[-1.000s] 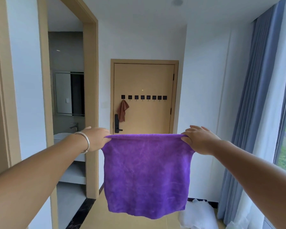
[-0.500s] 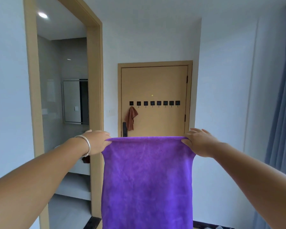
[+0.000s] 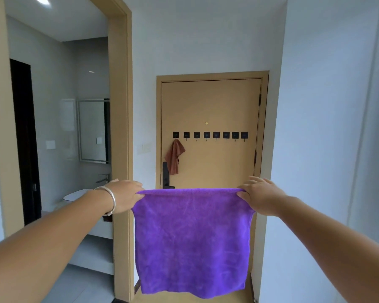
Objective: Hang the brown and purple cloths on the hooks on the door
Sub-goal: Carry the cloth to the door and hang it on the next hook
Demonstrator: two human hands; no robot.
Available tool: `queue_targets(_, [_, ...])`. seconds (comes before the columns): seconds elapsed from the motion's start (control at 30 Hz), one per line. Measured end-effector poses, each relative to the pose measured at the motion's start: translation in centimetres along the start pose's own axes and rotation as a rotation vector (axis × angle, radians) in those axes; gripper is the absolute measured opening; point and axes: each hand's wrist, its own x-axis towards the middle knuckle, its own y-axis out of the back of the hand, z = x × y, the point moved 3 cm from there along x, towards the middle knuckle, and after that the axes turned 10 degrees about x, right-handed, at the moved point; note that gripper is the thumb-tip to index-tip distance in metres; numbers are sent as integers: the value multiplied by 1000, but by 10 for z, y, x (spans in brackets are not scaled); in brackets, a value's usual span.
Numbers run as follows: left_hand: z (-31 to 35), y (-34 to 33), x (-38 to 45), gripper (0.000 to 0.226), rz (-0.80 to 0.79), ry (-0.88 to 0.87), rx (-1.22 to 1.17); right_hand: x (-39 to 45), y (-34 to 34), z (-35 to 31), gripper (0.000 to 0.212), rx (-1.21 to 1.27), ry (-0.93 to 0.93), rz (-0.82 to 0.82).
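Observation:
A purple cloth (image 3: 193,239) hangs spread out in front of me. My left hand (image 3: 125,196) pinches its upper left corner and my right hand (image 3: 262,194) pinches its upper right corner. Ahead stands a tan door (image 3: 210,106) with a row of several black hooks (image 3: 206,135). A brown cloth (image 3: 174,156) hangs from the leftmost hook, above the black door handle (image 3: 165,174). The other hooks are bare.
An open doorway on the left shows a bathroom with a mirror (image 3: 93,130) and a white basin (image 3: 74,195). Its tan frame (image 3: 120,127) stands between me and the door. A white wall (image 3: 315,127) runs along the right.
The door and hooks have grown larger in view as I moved closer. The curtains at the right have left the view. Both hands keep the same hold on the purple cloth.

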Motion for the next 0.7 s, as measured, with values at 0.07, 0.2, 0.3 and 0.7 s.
queue_targets(0.07, [-12, -16, 26, 34, -2, -2, -7, 28, -15, 3, 49, -16, -5, -13])
queue_targets(0.2, [-43, -40, 81, 39, -12, -12, -8, 86, -35, 3, 49, -28, -21, -14])
queue_targets(0.3, [-76, -55, 127, 43, -1, 12, 6, 136, -39, -2, 49, -31, -36, 7])
queue_targets(0.7, [-180, -117, 263, 44, 25, 14, -24, 293, -81, -24, 50, 13, -60, 16])
